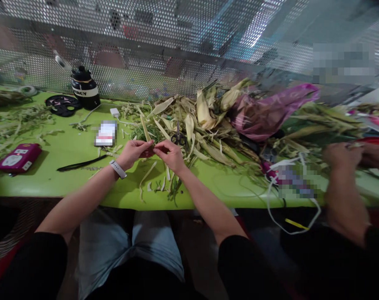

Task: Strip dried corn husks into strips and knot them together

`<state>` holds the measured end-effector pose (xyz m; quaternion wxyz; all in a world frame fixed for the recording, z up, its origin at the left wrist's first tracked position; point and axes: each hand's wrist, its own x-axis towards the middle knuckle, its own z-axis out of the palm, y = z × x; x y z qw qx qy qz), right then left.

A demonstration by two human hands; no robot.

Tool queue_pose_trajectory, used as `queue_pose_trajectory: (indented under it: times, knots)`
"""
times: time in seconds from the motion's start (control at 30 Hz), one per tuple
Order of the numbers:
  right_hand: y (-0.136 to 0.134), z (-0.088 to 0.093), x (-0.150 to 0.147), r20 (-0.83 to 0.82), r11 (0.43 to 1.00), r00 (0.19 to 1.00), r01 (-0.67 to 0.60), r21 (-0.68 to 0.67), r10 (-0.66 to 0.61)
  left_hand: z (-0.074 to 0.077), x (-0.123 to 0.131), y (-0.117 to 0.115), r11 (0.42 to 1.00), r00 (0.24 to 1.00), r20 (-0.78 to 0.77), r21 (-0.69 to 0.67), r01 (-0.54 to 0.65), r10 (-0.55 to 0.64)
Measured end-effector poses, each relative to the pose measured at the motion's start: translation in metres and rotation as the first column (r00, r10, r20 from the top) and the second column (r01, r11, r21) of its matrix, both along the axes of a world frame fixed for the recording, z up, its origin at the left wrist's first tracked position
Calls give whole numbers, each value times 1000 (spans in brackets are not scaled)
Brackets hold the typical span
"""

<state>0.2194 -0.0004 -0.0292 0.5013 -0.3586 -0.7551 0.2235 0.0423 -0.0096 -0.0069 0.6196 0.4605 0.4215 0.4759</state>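
Over the table's middle, my left hand (133, 152) and my right hand (171, 155) meet at the fingertips, both in a pinch. A pale corn husk strip (144, 127) sticks up from my left fingertips. What my right fingers pinch is too small to make out. Just behind the hands are green shreds (150, 134) and a pair of dark-handled scissors (178, 137). Cut husk pieces (160, 185) lie on the green table in front of them. A large heap of dried corn husks (204, 112) spreads behind and to the right.
A phone (106, 133), a black strap (82, 163), a magenta box (18, 158) and a black bottle (85, 88) stand or lie leftward. Rightward are a pink plastic bag (264, 112), a white cord (269, 204) and another person's hands (344, 156). Perforated metal (145, 54) runs behind the table.
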Motion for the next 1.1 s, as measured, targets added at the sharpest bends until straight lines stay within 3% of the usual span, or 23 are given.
queue_pose_trajectory:
  times: [0.17, 0.33, 0.47, 0.57, 0.77, 0.9, 1.1]
  knots:
    - [0, 1, 0, -10, 1000, 1000, -2, -13, 2, 1, -1, 0, 1000, 1000, -18, -28, 8, -9]
    - [4, -1, 1, -68, 984, 997, -53, -171, 42, -1, -3, -1, 993, 995, -66, 88, 77, -71]
    - [5, 3, 6, -140, 965, 988, -100, -242, 68, 2, -5, 0, 995, 998, 19, 77, 66, -67]
    - [4, 9, 11, -163, 970, 979, -152, -190, 121, 7, -7, 1, 996, 996, 44, 42, 79, -81]
    - [2, 16, 14, -59, 982, 980, -188, 4, 188, 10, -8, 2, 995, 996, -32, 53, 86, -84]
    - [2, 14, 11, -63, 979, 977, -200, 32, 202, 9, -9, 1, 992, 991, -67, 47, 115, -112]
    - [2, 12, 9, -69, 988, 986, -155, 3, 155, 10, -6, -3, 1000, 998, -56, 1, 24, -24]
